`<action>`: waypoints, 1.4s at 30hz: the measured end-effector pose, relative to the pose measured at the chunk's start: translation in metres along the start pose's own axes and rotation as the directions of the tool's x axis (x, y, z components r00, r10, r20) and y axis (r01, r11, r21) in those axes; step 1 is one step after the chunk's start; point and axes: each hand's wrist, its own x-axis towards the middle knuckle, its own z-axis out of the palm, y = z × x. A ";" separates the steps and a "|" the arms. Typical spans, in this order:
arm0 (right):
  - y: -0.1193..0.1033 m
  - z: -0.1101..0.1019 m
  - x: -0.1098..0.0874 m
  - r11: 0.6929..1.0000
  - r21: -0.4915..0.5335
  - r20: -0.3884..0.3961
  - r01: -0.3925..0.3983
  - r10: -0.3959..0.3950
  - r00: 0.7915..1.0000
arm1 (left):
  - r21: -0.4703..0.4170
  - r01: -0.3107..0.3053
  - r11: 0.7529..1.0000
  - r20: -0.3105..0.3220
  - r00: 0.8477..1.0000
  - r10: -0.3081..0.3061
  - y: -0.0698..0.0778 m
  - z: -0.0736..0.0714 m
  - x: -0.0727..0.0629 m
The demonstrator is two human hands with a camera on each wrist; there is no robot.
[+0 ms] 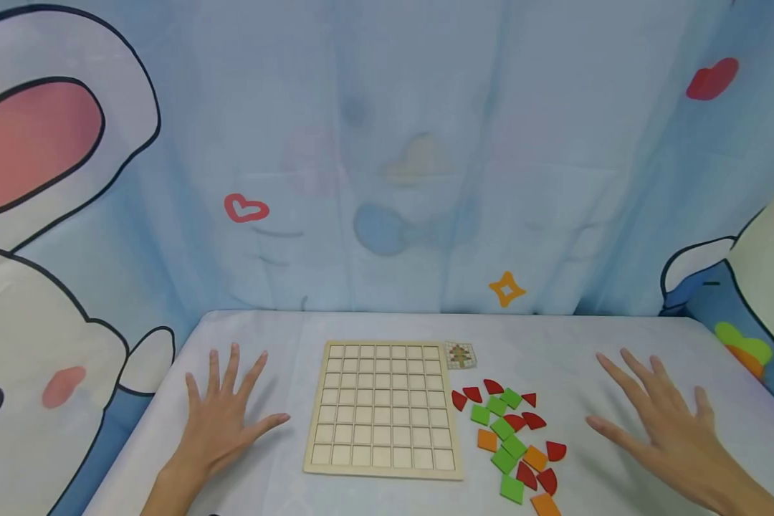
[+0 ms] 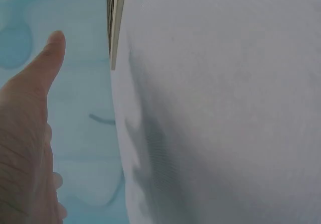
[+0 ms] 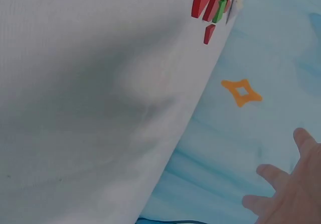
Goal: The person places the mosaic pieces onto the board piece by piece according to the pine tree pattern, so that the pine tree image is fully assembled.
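Note:
Fingers spread wide, my left hand hovers over the cloth left of a wooden grid board and holds nothing. The board has rows of square recesses, all of them bare. My right hand is likewise spread above the cloth on the right, with nothing in it. Between board and right hand lie loose flat pieces: green squares, orange squares and red quarter-circles. A small card with a tree pattern lies by the board's upper right corner. In the left wrist view the thumb sticks out.
A white cloth covers the table. Behind its far edge hangs a light blue curtain printed with cartoon animals, hearts and a star. Several pieces lie near the table's front, right of the board.

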 end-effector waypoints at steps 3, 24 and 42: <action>0.001 0.000 -0.002 1.000 -0.003 -0.010 -0.010 0.010 1.000 | -0.012 -0.019 1.000 -0.005 1.000 0.019 0.003 0.002 0.004; -0.055 0.016 0.046 0.930 0.347 0.140 0.117 -0.175 0.975 | -0.232 -0.098 0.968 0.256 0.954 0.158 0.056 0.028 0.026; -0.046 0.031 0.067 0.933 0.354 0.218 0.068 -0.154 0.964 | -0.269 -0.072 0.960 0.363 0.916 0.170 0.051 0.040 0.026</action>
